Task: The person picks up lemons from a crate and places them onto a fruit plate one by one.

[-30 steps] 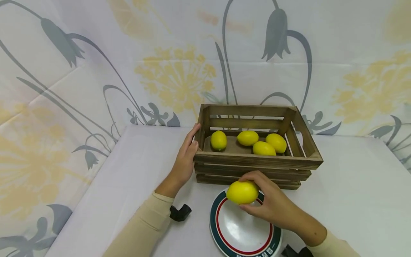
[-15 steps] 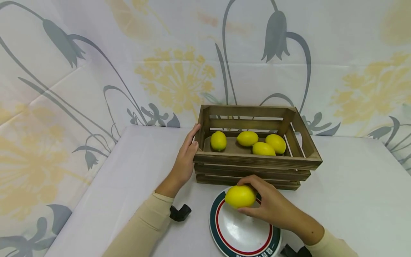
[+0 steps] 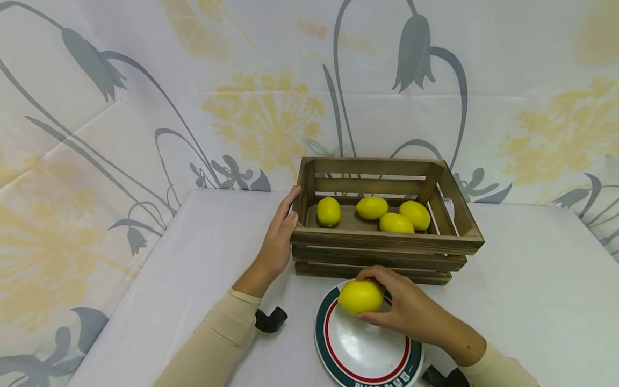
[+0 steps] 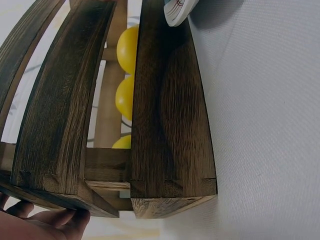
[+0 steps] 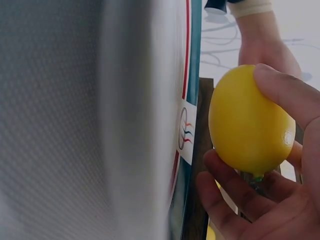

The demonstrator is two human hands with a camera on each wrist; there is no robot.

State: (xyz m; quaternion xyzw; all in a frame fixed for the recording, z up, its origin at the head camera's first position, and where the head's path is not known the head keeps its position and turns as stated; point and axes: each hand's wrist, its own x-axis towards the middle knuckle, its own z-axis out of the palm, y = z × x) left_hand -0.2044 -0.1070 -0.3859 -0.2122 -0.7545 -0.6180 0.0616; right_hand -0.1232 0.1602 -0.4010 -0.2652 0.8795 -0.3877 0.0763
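In the head view my right hand (image 3: 408, 306) pinches a yellow lemon (image 3: 360, 297) between thumb and fingers, over the far part of a white plate (image 3: 367, 355) with a dark green and red rim. The right wrist view shows the lemon (image 5: 250, 120) up close, thumb on one side and fingers under its stem end. My left hand (image 3: 275, 244) rests against the left end of a brown wooden slatted crate (image 3: 387, 242), fingers extended along it and thumb near the front corner. Several lemons (image 3: 396, 223) lie inside the crate, one apart at the left.
A white cloth (image 3: 227, 231) covers the table, and a floral-patterned sheet (image 3: 271, 107) hangs behind the crate. The plate stands right in front of the crate. Black wrist gear (image 3: 272, 320) shows beside the left forearm.
My right hand has lowered slightly with the lemon, toward the plate and a little left. My left hand and the crate keep their places.
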